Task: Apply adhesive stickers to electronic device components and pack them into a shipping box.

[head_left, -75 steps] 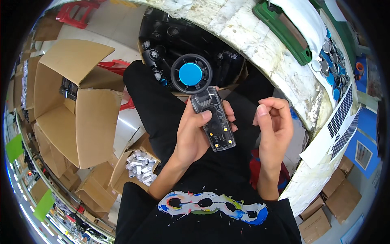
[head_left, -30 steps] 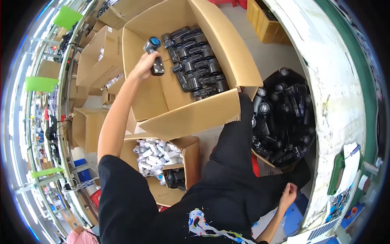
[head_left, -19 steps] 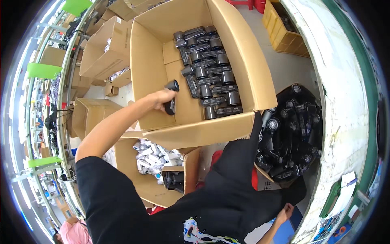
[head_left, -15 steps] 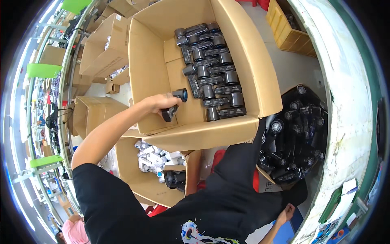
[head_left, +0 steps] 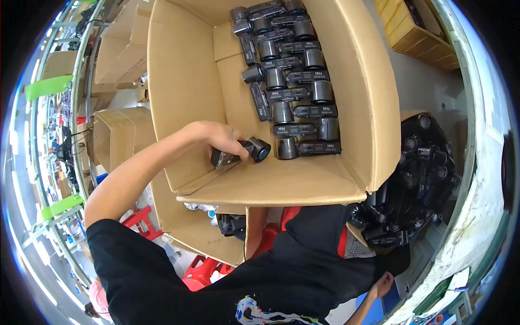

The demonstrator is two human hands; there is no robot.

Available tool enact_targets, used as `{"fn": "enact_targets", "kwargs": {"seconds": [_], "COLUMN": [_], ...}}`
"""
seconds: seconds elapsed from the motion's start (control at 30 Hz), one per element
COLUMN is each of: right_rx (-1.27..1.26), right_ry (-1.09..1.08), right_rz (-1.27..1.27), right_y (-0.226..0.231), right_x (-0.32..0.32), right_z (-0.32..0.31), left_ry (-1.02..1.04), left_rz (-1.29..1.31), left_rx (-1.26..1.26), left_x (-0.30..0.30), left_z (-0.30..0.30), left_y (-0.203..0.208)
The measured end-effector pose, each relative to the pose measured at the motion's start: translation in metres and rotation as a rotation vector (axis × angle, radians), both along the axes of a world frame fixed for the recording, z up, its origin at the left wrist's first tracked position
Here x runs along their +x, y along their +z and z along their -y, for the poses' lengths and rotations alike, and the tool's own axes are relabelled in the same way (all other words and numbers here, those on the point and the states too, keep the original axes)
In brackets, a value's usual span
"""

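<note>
My left hand (head_left: 225, 142) is closed round a black handheld fan (head_left: 255, 149), low inside a large open cardboard box (head_left: 249, 187). The fan's round end points right, while its handle is partly hidden by my fingers. Rows of packed black handheld fans (head_left: 295, 94) lie along the right side of this box, handles and round ends alternating. The fan I hold is just left of the nearest row, apart from it. My right hand (head_left: 383, 285) rests low on the right beside my dark trousers, fingers curled, with nothing visible in them.
To the right is a container heaped with loose black fans (head_left: 422, 168). Below the large box stands another carton (head_left: 184, 233) with white and black pieces. A yellow crate (head_left: 420, 40) is at the far right, a red stool (head_left: 201, 273) near my left side, and shelving at left.
My left hand has moved right and down in view with the fan, now close to the nearest row. The fan's round end has tilted. The view has shifted, and my right hand stays low.
</note>
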State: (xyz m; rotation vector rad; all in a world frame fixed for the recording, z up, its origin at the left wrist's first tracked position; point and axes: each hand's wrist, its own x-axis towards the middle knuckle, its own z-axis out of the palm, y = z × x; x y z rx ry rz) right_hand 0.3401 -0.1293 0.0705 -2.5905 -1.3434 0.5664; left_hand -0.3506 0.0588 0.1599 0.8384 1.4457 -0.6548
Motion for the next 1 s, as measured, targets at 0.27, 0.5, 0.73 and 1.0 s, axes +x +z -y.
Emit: {"fn": "enact_targets", "kwargs": {"seconds": [0.27, 0.5, 0.73, 1.0], "right_rx": [-0.125, -0.019, 0.007, 0.019], "right_ry": [-0.053, -0.023, -0.033, -0.048], "right_rz": [0.128, 0.077, 0.036, -0.031], "right_y": [0.017, 0.001, 0.002, 0.001], "right_x": [-0.023, -0.001, -0.008, -0.009], "right_z": [-0.017, -0.002, -0.004, -0.002], "left_ry": [-0.126, -0.096, -0.182, -0.546], "left_rz": [0.095, 0.088, 0.041, -0.147], "left_rx": [-0.02, 0.138, 0.141, 0.526], "left_x": [-0.006, -0.017, -0.012, -0.018], "left_z": [-0.02, -0.023, -0.008, 0.024], "left_y": [-0.008, -0.008, -0.009, -0.032]}}
